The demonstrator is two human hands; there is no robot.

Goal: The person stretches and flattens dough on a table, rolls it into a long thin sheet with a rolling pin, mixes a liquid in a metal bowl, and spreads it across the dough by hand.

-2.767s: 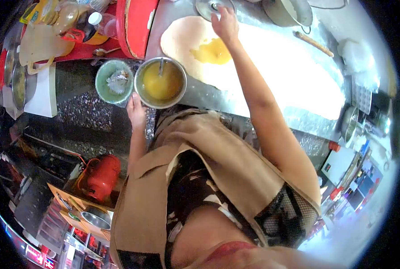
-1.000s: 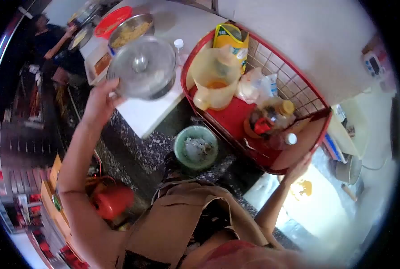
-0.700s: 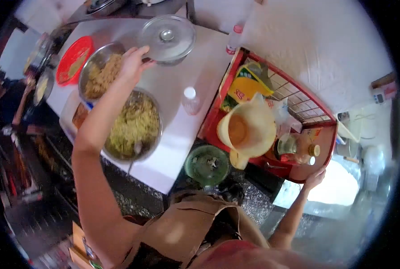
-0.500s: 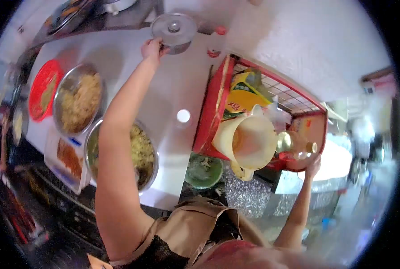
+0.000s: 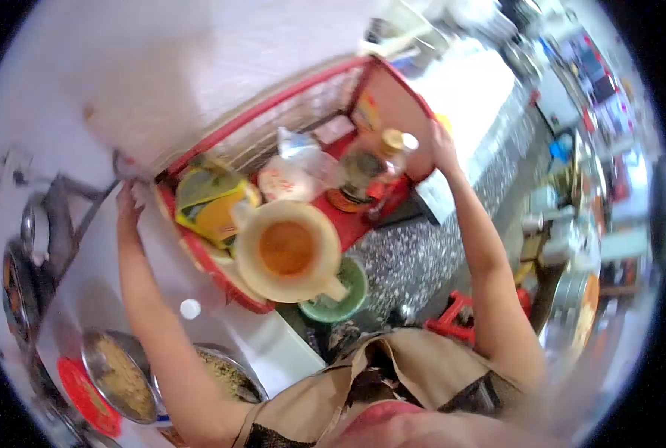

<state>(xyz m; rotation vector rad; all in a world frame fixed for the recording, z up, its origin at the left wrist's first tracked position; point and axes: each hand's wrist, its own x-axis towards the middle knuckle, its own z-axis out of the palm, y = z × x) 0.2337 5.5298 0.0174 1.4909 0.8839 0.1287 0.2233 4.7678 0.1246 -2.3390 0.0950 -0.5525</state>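
Observation:
The red crate (image 5: 262, 97) lies tilted across the view. It holds a cream jug (image 5: 288, 250) with orange-brown contents, a yellow packet (image 5: 213, 205), a white bag (image 5: 292, 175) and a gold-capped glass jar (image 5: 370, 168). My right hand (image 5: 443, 149) grips the crate's right end. At the crate's far left corner, my left hand (image 5: 127, 203) is over the white table (image 5: 236, 328), close to a blurred reddish bottle (image 5: 133, 168). Its fingers are too smeared to show whether they hold anything. No glass lid is visible.
Near my left forearm are a white-capped bottle (image 5: 190, 308), steel bowls of food (image 5: 120, 377) and a red basin (image 5: 86, 396). A green bowl (image 5: 351, 287) is below the jug. Dark pans (image 5: 19, 291) stand at far left, a bright worktop (image 5: 471, 97) at upper right.
The view has swung, bringing the crate to the middle. My left hand, which held the glass lid, is now beside the crate's far corner without the lid in sight. My right hand stays on the crate.

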